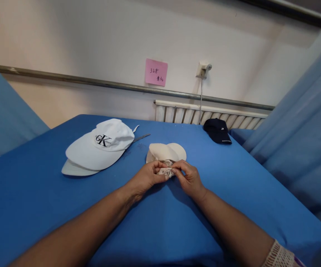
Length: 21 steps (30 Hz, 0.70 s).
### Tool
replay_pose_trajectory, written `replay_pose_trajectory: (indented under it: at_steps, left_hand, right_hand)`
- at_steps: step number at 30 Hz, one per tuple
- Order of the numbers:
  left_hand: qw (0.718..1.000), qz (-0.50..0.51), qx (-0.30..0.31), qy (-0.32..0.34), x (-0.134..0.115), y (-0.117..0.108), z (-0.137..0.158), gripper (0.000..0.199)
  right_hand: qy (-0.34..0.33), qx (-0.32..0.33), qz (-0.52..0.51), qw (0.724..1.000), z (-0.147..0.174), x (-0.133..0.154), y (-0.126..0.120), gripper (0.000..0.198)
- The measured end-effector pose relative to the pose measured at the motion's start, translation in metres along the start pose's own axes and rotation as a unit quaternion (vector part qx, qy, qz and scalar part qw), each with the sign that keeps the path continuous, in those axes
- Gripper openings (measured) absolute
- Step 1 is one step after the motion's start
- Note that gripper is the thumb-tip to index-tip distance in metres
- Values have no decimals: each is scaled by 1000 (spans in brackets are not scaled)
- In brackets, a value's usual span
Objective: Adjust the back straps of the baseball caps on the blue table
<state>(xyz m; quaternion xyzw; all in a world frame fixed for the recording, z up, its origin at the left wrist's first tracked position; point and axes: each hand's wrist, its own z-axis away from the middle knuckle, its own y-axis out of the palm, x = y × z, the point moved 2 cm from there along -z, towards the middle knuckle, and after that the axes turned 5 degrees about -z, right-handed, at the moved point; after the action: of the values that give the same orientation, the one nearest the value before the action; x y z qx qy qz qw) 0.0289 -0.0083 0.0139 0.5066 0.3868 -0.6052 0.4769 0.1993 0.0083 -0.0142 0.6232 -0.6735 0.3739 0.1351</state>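
Observation:
A beige cap (166,151) lies in the middle of the blue-covered table (160,218), its curved brim facing away from me. My left hand (150,176) pinches the near edge of this cap between thumb and fingers. From the other side my right hand (189,178) grips the same edge, fingertips almost meeting those of the left. A pale piece with dark marks, perhaps a label or strap, shows between the fingertips; its detail is too small to make out. The cap's inside is mostly hidden.
White caps (101,144) with a black letter logo are stacked at the left, beside a thin dark tool (142,138). A navy cap (217,130) sits at the far right. Blue curtains (302,137) hang at both sides. Behind are a radiator (177,112) and a metal rail (107,83).

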Motion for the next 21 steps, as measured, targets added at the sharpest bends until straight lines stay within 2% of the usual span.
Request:
replay_pose_trajectory:
  at_steps: [12,21]
  left_hand:
    - [998,-38,-24,32,0,2,0,40]
    - [993,-82,-45,69,-5,0,0,29]
  right_hand:
    - [67,-8,-39,997,-1,1,0,12]
    - [51,3,-35,998,0,2,-2,13]
